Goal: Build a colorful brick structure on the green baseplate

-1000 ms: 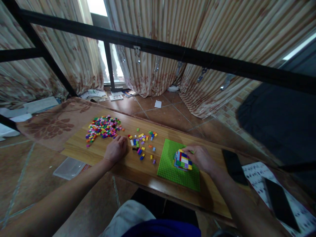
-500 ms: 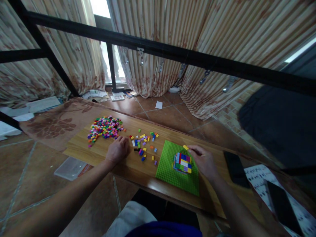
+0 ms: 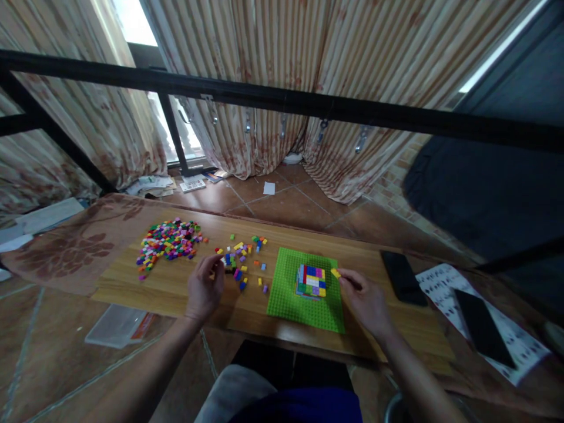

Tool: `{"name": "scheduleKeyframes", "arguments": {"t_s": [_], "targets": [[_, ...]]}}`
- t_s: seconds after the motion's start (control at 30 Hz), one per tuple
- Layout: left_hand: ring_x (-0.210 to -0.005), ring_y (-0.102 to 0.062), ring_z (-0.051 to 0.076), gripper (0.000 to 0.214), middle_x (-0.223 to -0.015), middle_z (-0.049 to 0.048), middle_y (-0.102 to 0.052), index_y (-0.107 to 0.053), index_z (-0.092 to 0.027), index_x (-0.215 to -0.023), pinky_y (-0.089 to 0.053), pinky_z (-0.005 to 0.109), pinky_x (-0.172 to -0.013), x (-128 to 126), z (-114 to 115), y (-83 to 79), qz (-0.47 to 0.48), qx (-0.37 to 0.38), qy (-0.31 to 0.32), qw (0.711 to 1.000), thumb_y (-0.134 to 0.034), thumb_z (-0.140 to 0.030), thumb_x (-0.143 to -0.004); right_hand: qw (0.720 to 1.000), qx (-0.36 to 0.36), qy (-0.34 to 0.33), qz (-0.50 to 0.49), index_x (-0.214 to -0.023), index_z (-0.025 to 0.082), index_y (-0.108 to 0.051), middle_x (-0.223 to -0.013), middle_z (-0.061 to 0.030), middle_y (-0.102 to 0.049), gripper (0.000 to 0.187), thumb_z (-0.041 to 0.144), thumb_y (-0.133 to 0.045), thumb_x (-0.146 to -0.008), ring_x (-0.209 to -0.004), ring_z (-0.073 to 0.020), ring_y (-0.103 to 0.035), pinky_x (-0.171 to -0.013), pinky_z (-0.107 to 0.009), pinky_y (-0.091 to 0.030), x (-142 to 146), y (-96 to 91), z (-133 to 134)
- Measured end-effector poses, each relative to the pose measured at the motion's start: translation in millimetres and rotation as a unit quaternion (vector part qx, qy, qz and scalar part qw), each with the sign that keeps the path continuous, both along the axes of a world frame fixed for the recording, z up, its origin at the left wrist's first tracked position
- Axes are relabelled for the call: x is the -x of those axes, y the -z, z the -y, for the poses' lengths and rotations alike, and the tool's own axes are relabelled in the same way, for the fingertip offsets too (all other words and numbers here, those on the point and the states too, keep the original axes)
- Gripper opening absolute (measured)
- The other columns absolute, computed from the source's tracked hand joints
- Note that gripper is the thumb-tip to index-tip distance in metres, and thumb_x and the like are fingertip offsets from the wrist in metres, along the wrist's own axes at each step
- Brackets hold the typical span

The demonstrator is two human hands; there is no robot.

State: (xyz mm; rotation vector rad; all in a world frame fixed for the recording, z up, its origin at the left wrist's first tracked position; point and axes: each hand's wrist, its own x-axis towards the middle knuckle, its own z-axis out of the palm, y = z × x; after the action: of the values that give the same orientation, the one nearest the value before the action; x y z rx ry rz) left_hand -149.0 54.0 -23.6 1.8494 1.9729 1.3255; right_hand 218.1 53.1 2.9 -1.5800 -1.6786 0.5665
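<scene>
Yellow brick (image 3: 335, 273) pinched in my right hand (image 3: 363, 295), at the baseplate's (image 3: 282, 305) right edge, beside the brick stack (image 3: 312, 281). Judged step: positioning; seating it calls for aligned studs. Left hand (image 3: 205, 289) curled near loose bricks (image 3: 238, 274); grip unclear.

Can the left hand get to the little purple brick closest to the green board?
Probably yes: only small loose bricks lie between the left hand and the purple brick, and the hand could likely pass over them.
</scene>
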Motion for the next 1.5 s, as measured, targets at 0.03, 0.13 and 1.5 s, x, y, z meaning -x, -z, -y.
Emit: {"name": "scheduleKeyframes", "arguments": {"t_s": [0.03,0.13,1.5], "targets": [[-0.077,-0.061,0.017,0.024,-0.093,0.0066,-0.065,-0.063,-0.018,-0.103,-0.051,0.029,-0.071,-16.4,0.5,-6.3,0.020,0.002,0.039,0.999,-0.046,-0.030,-0.091,1.000,0.005,-0.001,-0.004,-0.096,0.023,-0.072,-0.104,-0.0082,-0.073,0.028,0.043,-0.054,-0.087,-0.095,-0.0246,-0.067,-0.083,-0.039,-0.052,1.3,-0.3,-0.9],[-0.088,-0.062,0.017,0.023,-0.100,0.0067,-0.067,-0.064,-0.020,-0.104,-0.051,0.030,-0.080,-66.6,-8.7,-21.3,0.069,0.027,0.146,0.986,-0.048,-0.031,-0.092,0.999,0.006,-0.024,-0.029,-0.093,0.023,-0.072,-0.100,-0.0070,-0.073,0.027,0.042,-0.054,-0.087,-0.093,-0.0233,-0.067,-0.085,-0.038,-0.051,10.8,-0.9,-10.0],[-0.056,-0.038,0.009,0.038,-0.057,-0.0050,-0.044,-0.057,-0.016,-0.061,-0.031,0.021,-0.054,-153.4,-51.2,0.3,0.314,0.203,0.294,0.880,-0.053,-0.047,-0.083,0.910,0.178,-0.018,-0.373,-0.077,0.019,-0.077,-0.075,-0.0034,-0.074,0.041,0.057,-0.077,-0.060,-0.066,-0.0169,-0.063,-0.066,-0.030,-0.048,47.5,28.2,-42.8]]}}
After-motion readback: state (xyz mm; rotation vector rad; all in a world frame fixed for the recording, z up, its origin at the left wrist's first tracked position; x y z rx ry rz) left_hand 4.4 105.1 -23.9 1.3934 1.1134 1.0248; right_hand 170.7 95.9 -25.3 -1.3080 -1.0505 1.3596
